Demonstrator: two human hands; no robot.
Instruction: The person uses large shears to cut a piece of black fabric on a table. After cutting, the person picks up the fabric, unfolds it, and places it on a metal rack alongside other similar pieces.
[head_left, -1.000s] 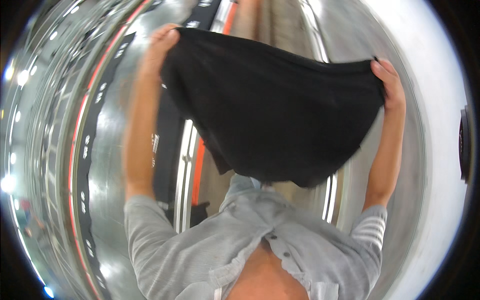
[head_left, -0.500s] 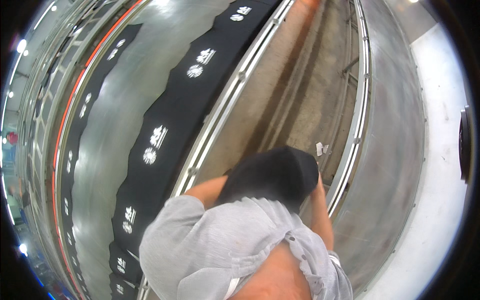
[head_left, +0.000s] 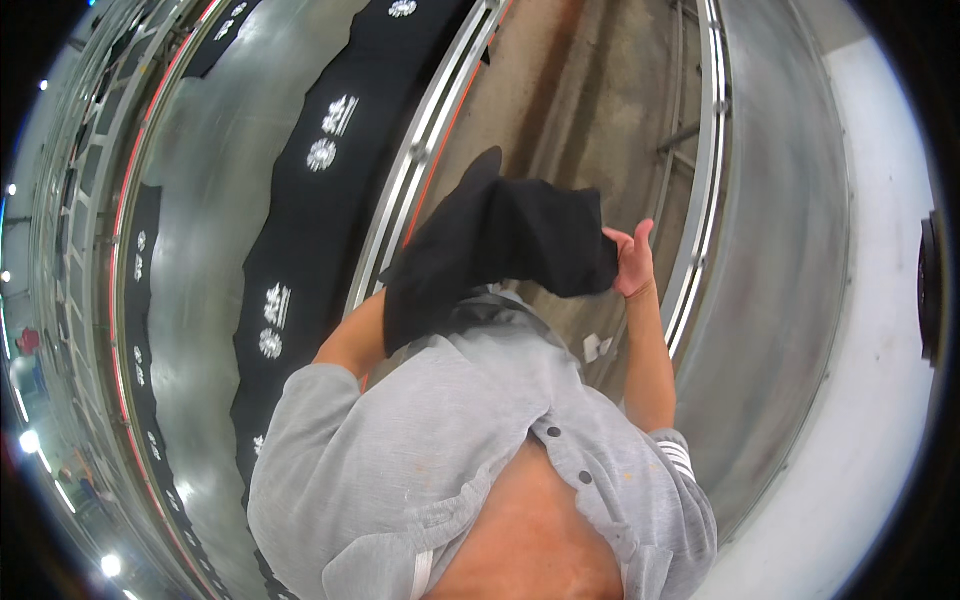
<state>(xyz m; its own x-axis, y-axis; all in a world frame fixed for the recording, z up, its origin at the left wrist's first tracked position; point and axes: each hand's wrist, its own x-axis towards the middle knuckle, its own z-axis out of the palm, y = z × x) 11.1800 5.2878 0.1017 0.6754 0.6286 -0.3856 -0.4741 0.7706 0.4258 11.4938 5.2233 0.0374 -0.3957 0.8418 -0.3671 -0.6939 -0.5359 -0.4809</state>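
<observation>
A piece of black fabric (head_left: 450, 245) hangs in front of my body, bunched and folded, with one narrow end pointing away from me. Its left part covers my left hand, so only the bare left forearm (head_left: 355, 335) shows and the fingers are hidden. At the fabric's right edge is my right hand (head_left: 633, 262), thumb stretched up and away from the fingers. The fingertips touch or lie just beside the cloth; part of them is hidden behind it.
On the left, a long metal table (head_left: 215, 180) carries strips of black fabric (head_left: 300, 210) with white prints. A metal rail (head_left: 415, 155) edges it. Another rail (head_left: 712, 150) and grey surface (head_left: 785, 200) run along the right. White scraps (head_left: 597, 347) lie on the floor (head_left: 530, 110) between.
The black fabric has gone from a rounded bundle close to me to a wider, spread shape farther forward. My right hand has come into sight beside it, raised, with the thumb out.
</observation>
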